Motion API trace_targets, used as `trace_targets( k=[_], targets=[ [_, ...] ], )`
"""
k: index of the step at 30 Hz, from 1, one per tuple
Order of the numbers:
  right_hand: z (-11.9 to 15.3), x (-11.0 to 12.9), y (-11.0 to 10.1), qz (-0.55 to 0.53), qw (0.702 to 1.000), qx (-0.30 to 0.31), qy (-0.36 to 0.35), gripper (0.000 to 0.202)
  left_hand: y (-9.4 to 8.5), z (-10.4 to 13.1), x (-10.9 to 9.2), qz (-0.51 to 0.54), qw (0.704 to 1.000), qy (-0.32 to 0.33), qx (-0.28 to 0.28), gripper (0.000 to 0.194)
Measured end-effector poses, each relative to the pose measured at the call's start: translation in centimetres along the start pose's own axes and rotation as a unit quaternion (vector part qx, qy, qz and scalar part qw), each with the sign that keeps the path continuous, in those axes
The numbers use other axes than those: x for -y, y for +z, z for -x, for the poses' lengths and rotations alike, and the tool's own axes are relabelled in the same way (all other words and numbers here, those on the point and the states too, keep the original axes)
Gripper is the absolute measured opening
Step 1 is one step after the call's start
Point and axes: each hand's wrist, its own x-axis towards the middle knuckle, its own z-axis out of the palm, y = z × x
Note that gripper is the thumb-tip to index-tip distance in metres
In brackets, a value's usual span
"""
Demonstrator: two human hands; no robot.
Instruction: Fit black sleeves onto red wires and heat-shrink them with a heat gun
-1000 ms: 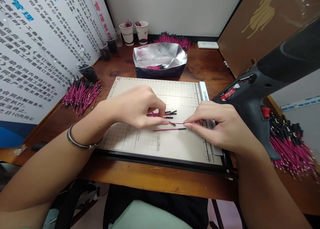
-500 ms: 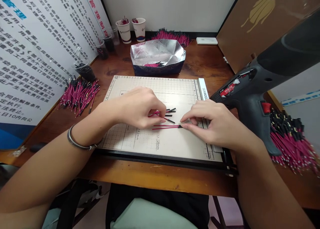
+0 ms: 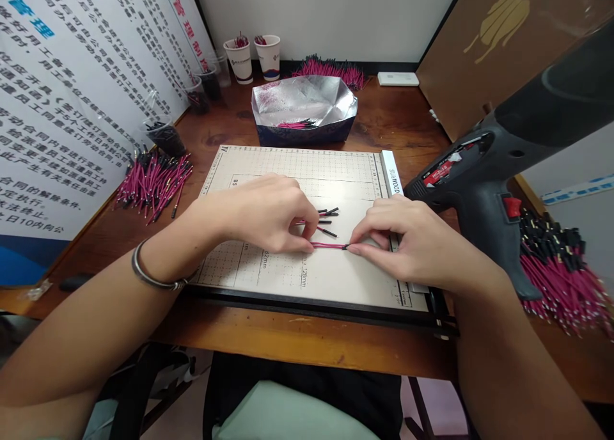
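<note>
My left hand (image 3: 275,216) pinches the left end of a thin pink wire piece (image 3: 329,245) with thumb and forefinger. At its black right end, my right hand (image 3: 396,238) grips it between thumb and fingertips. The piece, which looks like two strands side by side, is stretched level just above or on the cream board of a paper trimmer (image 3: 350,274). Several more pink wires with black ends (image 3: 328,222) lie on the board beyond my left fingers, partly hidden by that hand.
A grey heat gun (image 3: 484,184) stands at the right, close to my right hand. Pink wires pile up at the left (image 3: 152,184) and right (image 3: 559,280). Behind the board sits a foil-lined box (image 3: 307,133); paper cups (image 3: 267,59) stand farther back.
My left hand has moved down and slightly right, and its fingers have closed on the free left end of the pink wires. My right hand keeps its hold, almost unmoved.
</note>
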Motion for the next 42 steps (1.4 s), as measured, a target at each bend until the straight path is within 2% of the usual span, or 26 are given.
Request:
trace_targets(
  k=[4,7,11,16,21,27,34,42],
  targets=[
    [0.1,0.0,-0.1,0.001,1.000,-0.002,-0.006,0.014,-0.2,0.2,0.4,-0.016,0.999,0.025,-0.037,0.020],
    [0.1,0.0,0.0,0.006,1.000,-0.019,-0.011,0.016,-0.1,0.3,0.7,-0.061,0.995,0.024,-0.074,0.018],
    [-0.1,0.0,0.3,0.019,0.998,-0.053,-0.030,0.016,0.5,0.0,0.9,-0.115,0.989,0.020,-0.092,0.013],
    [-0.1,-0.1,0.6,0.047,0.996,-0.070,-0.041,0.015,1.4,-0.4,0.9,-0.136,0.986,0.003,-0.097,0.008],
    [-0.2,-0.3,0.8,0.066,0.995,-0.073,-0.032,0.014,1.8,-0.8,0.9,-0.118,0.988,0.017,-0.093,0.016],
    [-0.2,-0.3,0.9,0.068,0.995,-0.061,-0.035,0.014,0.5,-0.1,1.0,-0.096,0.990,0.024,-0.098,0.020],
    [0.0,-0.3,0.9,0.080,0.993,-0.081,-0.036,0.014,-0.3,0.1,0.7,-0.088,0.995,-0.034,-0.016,0.014],
    [0.1,-0.6,0.3,0.084,0.992,-0.084,-0.051,0.014,-0.1,0.3,1.0,-0.143,0.988,-0.034,-0.053,0.012]
  ],
)
